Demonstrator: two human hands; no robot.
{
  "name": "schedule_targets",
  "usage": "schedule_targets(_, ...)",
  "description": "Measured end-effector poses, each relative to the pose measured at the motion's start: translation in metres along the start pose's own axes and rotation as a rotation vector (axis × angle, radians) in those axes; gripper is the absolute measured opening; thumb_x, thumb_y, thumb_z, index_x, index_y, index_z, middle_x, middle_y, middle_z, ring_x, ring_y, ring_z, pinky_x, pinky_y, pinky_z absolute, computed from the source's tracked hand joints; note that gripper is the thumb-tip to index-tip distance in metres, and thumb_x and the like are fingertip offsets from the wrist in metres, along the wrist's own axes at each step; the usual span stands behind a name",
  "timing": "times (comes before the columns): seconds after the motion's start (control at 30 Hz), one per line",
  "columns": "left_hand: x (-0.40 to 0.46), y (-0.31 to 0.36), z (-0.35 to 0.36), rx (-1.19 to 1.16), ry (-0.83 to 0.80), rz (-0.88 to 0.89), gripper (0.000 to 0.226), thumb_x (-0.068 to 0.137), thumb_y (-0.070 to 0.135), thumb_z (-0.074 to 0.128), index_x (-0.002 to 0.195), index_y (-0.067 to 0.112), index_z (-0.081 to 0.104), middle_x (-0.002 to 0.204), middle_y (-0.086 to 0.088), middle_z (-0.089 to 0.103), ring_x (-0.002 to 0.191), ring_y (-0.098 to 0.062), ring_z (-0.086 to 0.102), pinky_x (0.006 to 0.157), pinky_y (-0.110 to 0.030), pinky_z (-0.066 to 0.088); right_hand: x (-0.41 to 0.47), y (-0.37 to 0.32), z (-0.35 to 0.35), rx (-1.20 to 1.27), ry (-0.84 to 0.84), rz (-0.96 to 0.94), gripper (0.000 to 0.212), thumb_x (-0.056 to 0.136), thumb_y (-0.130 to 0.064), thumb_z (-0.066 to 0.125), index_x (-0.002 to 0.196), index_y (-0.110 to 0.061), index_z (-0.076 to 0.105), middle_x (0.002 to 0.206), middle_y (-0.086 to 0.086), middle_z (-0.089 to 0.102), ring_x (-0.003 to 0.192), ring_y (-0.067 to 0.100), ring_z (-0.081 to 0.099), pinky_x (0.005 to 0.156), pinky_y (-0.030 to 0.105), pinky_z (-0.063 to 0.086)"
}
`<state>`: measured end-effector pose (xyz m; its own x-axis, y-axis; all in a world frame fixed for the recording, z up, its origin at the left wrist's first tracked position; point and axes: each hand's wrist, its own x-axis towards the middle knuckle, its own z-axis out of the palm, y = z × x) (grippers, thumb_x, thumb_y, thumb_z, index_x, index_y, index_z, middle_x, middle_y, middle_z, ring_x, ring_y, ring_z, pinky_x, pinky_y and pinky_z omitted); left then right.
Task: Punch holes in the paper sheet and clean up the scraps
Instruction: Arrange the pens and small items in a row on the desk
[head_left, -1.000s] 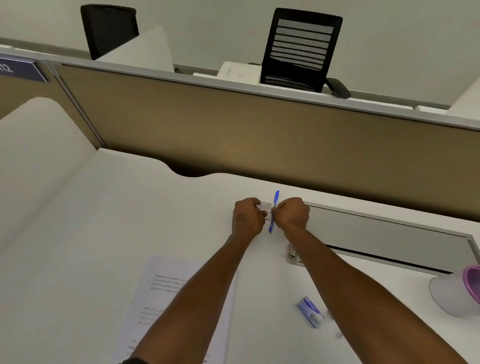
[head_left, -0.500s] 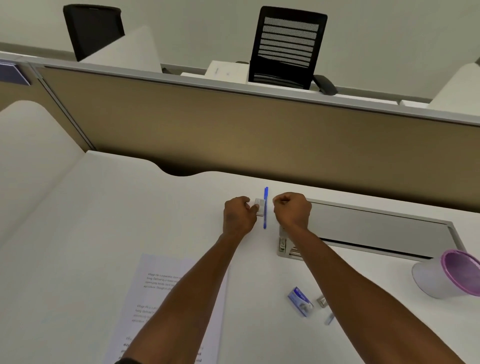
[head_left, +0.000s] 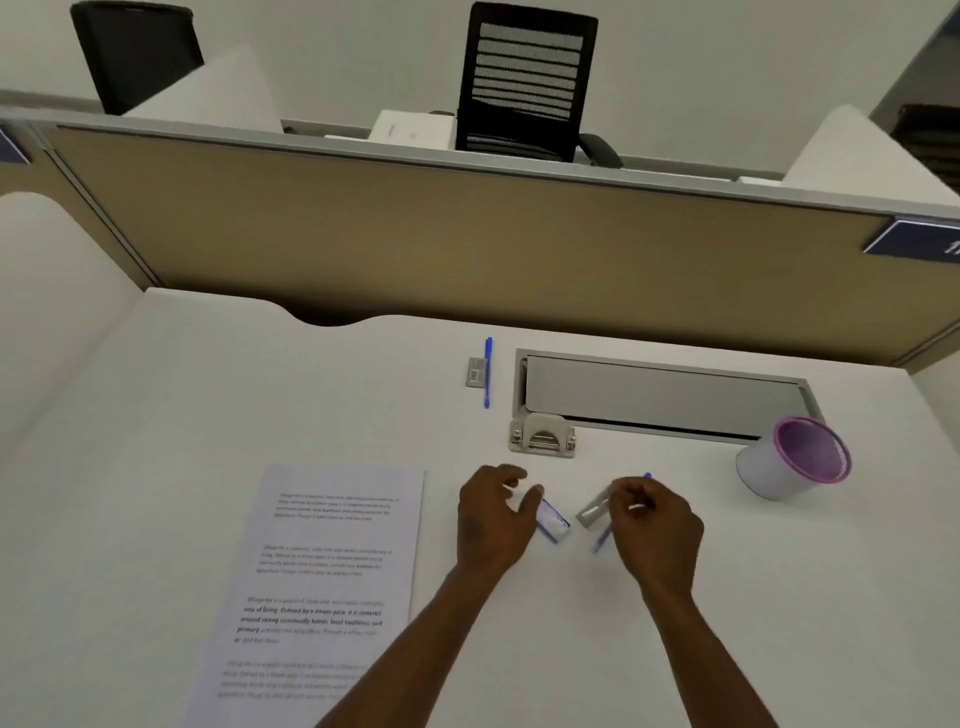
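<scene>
**Ana:** Hands low over the desk now, both busy among the small pieces. Left hand sits with fingers loosely curved beside a small blue-and-white box, thumb just touching its near end. I can't tell whether it truly has hold of it.

**Ben:** And the right hand?

**Ana:** Curled tight, pinching a little grey strip, with a blue pen poking out beneath the palm. Whether the pen is held or just lying under the hand, can't say.

**Ben:** Where's the paper sheet?

**Ana:** Flat on the desk, left of both hands, untouched, no holes that I can make out. The hole punch sits well ahead, against the cable tray.

**Ben:** So what's the danger?

**Ana:** Small parts, in my view. That strip is thin, a sloppy pinch could flick it off. The left forearm lies close over the sheet's right edge, so a sweep could skew or crease it before punching.

**Ben:** And the purple-rimmed bin?

**Ana:** Tilted toward us on the right. A careless right elbow could roll it, and scraps would scatter later.
</scene>
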<state>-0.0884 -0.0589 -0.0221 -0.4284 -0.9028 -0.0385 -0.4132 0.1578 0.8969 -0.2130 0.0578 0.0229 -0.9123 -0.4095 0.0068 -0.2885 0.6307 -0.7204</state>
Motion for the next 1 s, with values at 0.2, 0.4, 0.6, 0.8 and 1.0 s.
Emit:
schedule_targets(0.2,-0.034,0.011,0.016,0.380,-0.312,0.002,0.070,0.078,0.044,0.075,0.140,0.028,0.046,0.131,0.002,0.042,0.120,-0.014,0.046,0.097,-0.022,0.044,-0.032,0.017,0.009,-0.175,-0.181,-0.109,0.029,0.084,-0.014,0.074,0.113,-0.017,0.071,0.104,0.005,0.072,0.090,0.018,0.068,0.085,0.026,0.053)
schedule_targets(0.4,-0.044,0.005,0.014,0.371,-0.291,0.047,0.057,0.084,0.020,0.073,0.136,0.021,0.051,0.127,0.000,0.041,0.111,-0.015,0.052,0.096,-0.020,0.046,-0.005,0.022,0.008,-0.423,-0.336,-0.251,0.061,0.085,-0.008,0.068,0.142,-0.024,0.050,0.136,0.005,0.048,0.117,0.017,0.054,0.096,0.023,0.046)
schedule_targets(0.6,-0.045,0.003,0.004,0.193,-0.234,0.015,0.054,0.081,0.017,0.075,0.132,0.015,0.055,0.127,-0.002,0.055,0.117,-0.016,0.055,0.100,-0.016,0.042,0.010,0.022,0.007,-0.633,-0.427,-0.324,0.057,0.082,-0.040,0.069,0.136,-0.032,0.054,0.145,0.003,0.039,0.130,0.023,0.040,0.107,0.031,0.037)
schedule_targets(0.8,-0.036,0.002,-0.019,-0.158,-0.136,-0.245,0.059,0.070,0.009,0.085,0.122,0.019,0.061,0.115,0.003,0.065,0.085,-0.004,0.066,0.061,-0.003,0.048,0.010,0.022,0.008,-0.268,-0.360,-0.416,0.034,0.082,-0.028,0.075,0.115,-0.027,0.068,0.114,-0.001,0.062,0.110,0.021,0.052,0.094,0.032,0.041)
schedule_targets(1.0,0.008,0.010,-0.076,-0.231,-0.082,-0.124,0.054,0.068,0.000,0.083,0.113,0.023,0.066,0.115,0.003,0.068,0.089,-0.015,0.070,0.072,-0.027,0.060,-0.002,-0.026,0.028,0.382,-0.453,0.077,0.021,0.084,-0.036,0.074,0.102,-0.025,0.073,0.096,-0.005,0.071,0.089,0.013,0.067,0.080,0.034,0.056)
